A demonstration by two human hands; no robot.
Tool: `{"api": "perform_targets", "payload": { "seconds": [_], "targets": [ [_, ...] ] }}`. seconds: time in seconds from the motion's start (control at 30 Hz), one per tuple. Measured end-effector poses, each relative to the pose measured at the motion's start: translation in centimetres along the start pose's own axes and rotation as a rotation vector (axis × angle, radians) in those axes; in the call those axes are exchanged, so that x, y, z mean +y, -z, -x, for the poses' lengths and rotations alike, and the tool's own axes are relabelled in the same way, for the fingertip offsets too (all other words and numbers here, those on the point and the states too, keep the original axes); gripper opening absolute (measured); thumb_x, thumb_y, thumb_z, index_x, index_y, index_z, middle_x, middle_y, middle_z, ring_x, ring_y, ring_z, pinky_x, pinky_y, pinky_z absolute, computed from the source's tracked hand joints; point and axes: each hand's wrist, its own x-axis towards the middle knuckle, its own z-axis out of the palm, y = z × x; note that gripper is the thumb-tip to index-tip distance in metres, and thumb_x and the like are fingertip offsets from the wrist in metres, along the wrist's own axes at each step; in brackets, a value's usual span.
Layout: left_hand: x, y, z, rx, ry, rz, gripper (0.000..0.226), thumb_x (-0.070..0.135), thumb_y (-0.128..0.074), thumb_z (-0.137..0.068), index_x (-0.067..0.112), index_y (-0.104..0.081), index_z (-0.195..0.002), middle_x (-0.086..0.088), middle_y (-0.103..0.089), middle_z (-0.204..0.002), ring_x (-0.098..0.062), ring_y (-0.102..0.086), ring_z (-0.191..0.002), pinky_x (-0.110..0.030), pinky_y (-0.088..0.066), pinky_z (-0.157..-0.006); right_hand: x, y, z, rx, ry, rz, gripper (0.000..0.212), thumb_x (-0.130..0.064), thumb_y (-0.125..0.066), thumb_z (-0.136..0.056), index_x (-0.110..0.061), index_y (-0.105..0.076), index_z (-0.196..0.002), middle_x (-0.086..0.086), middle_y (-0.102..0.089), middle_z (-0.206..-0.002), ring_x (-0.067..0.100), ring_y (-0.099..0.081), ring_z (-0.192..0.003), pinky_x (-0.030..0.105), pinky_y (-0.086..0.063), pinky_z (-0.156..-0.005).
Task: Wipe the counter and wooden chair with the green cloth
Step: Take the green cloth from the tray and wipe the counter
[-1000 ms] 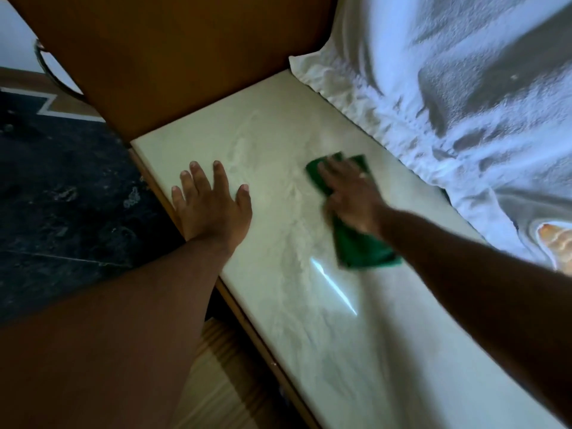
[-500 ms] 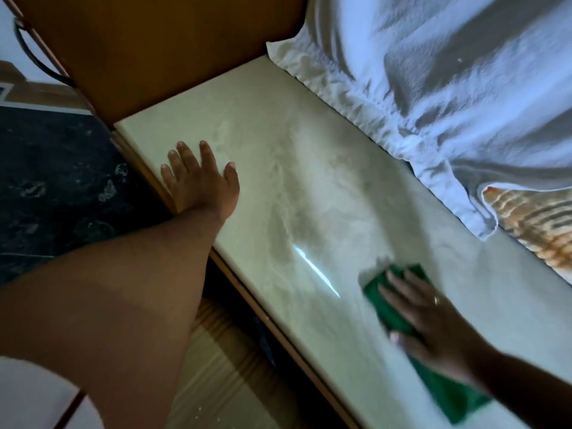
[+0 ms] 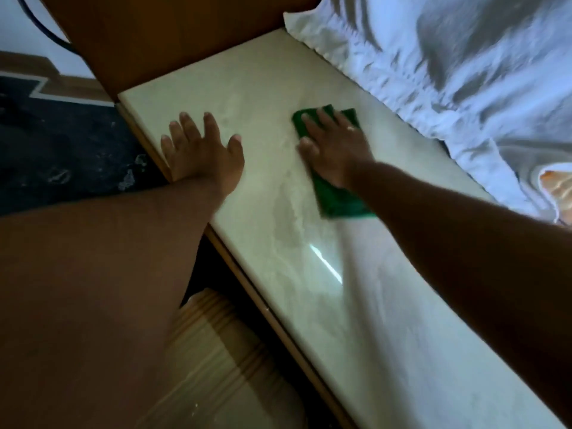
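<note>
A pale, glossy counter (image 3: 253,88) runs from upper left to lower right. The green cloth (image 3: 337,202) lies flat on it near the far end, and my right hand (image 3: 334,144) presses down on the cloth with fingers spread, covering its middle. My left hand (image 3: 201,153) rests palm-down on the counter's left edge, fingers apart, holding nothing. A light wooden surface (image 3: 216,345) shows below the counter's front edge; I cannot tell whether it is the chair.
A brown wooden panel (image 3: 161,35) stands at the counter's far end. Rumpled white fabric (image 3: 448,66) lies along the counter's right side. Dark patterned floor (image 3: 62,150) lies to the left. A bright streak of reflected light (image 3: 325,264) marks the counter's middle.
My right hand slid the green cloth toward me along the counter, then back to the far end. My left hand stayed on the counter's edge.
</note>
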Motion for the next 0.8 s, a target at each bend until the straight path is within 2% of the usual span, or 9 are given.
{"api": "perform_targets", "payload": {
  "seconds": [0.07,0.13,0.23,0.33,0.43,0.53,0.6,0.7,0.8],
  "targets": [
    [0.1,0.3,-0.1,-0.025,-0.003,0.029,0.078,0.065,-0.01,-0.095,0.023,-0.006,-0.16,-0.018,0.0,-0.168,-0.036,0.0,-0.154,-0.05,0.004,-0.123,-2.9,-0.5,7.1,0.043,0.196,-0.055,0.06,-0.045,-0.027,-0.099,-0.016,-0.038,-0.151,0.016,-0.036,-0.157,0.037,-0.028,-0.146,0.048,-0.022,-0.119],
    [-0.3,1.1,0.7,-0.03,-0.02,0.079,0.075,0.063,-0.011,-0.097,0.024,-0.003,-0.16,-0.014,0.002,-0.168,-0.037,0.0,-0.154,-0.05,0.001,-0.124,-5.2,-1.1,16.2,0.026,0.291,-0.179,0.056,-0.044,-0.035,-0.097,-0.019,-0.048,-0.145,0.012,-0.043,-0.154,0.037,-0.034,-0.143,0.051,-0.03,-0.115],
    [0.3,2.4,5.2,0.072,-0.199,0.056,0.066,0.052,-0.024,-0.102,0.023,-0.008,-0.16,-0.011,-0.004,-0.169,-0.04,-0.009,-0.153,-0.053,-0.01,-0.123,-4.7,-0.8,28.6,-0.003,0.29,-0.297,0.048,-0.044,-0.044,-0.097,-0.028,-0.052,-0.141,0.0,-0.043,-0.155,0.029,-0.035,-0.145,0.048,-0.035,-0.112],
    [1.6,3.3,12.7,0.0,-0.43,0.033,0.067,0.047,-0.034,-0.102,0.021,-0.012,-0.16,-0.01,-0.012,-0.168,-0.037,-0.012,-0.153,-0.052,-0.009,-0.122,-1.2,-0.4,36.3,-0.068,0.26,-0.337,0.047,-0.049,-0.049,-0.097,-0.036,-0.05,-0.142,-0.01,-0.037,-0.158,0.019,-0.028,-0.148,0.047,-0.036,-0.112],
    [3.8,4.9,19.8,-0.095,-0.685,0.034,0.064,0.046,-0.038,-0.102,0.021,-0.021,-0.159,-0.006,-0.021,-0.167,-0.032,-0.015,-0.154,-0.046,-0.004,-0.122,2.6,1.1,41.0,-0.159,0.257,-0.304,0.053,-0.059,-0.042,-0.097,-0.038,-0.045,-0.145,-0.01,-0.035,-0.159,0.018,-0.026,-0.149,0.049,-0.04,-0.111],
    [6.2,6.3,24.3,-0.138,-0.874,-0.044,0.061,0.05,-0.035,-0.102,0.021,-0.031,-0.156,-0.004,-0.03,-0.163,-0.026,-0.021,-0.153,-0.043,-0.006,-0.122,5.4,2.6,42.8,-0.212,0.293,-0.307,0.059,-0.06,-0.027,-0.099,-0.031,-0.041,-0.148,-0.002,-0.031,-0.16,0.027,-0.025,-0.148,0.051,-0.034,-0.114],
    [7.8,7.0,26.9,-0.165,-0.944,-0.055,0.061,0.052,-0.037,-0.102,0.021,-0.034,-0.155,-0.004,-0.034,-0.162,-0.025,-0.023,-0.152,-0.044,-0.009,-0.122,6.5,3.7,43.7,-0.147,0.208,-0.357,0.061,-0.056,-0.025,-0.1,-0.021,-0.044,-0.147,0.008,-0.037,-0.157,0.035,-0.034,-0.144,0.05,-0.035,-0.113],
    [11.0,7.4,30.0,-0.208,-1.0,0.007,0.069,0.06,-0.043,-0.097,0.022,-0.036,-0.154,-0.006,-0.035,-0.161,-0.027,-0.023,-0.152,-0.047,-0.012,-0.121,7.4,4.7,45.3,-0.002,-0.134,-0.331,0.064,-0.058,-0.045,-0.092,-0.016,-0.054,-0.139,0.01,-0.06,-0.134,0.032,-0.058,-0.119,0.043,-0.047,-0.099],
    [14.8,7.3,31.9,-0.346,-1.034,-0.019,0.076,0.071,-0.051,-0.087,0.031,-0.038,-0.151,-0.007,-0.031,-0.16,-0.028,-0.016,-0.152,-0.049,-0.012,-0.121,7.6,5.1,46.8,-0.158,-0.431,-0.272,0.069,-0.08,-0.056,-0.071,-0.026,-0.06,-0.112,-0.002,-0.064,-0.103,0.021,-0.063,-0.092,0.041,-0.054,-0.082]
  ]
}}
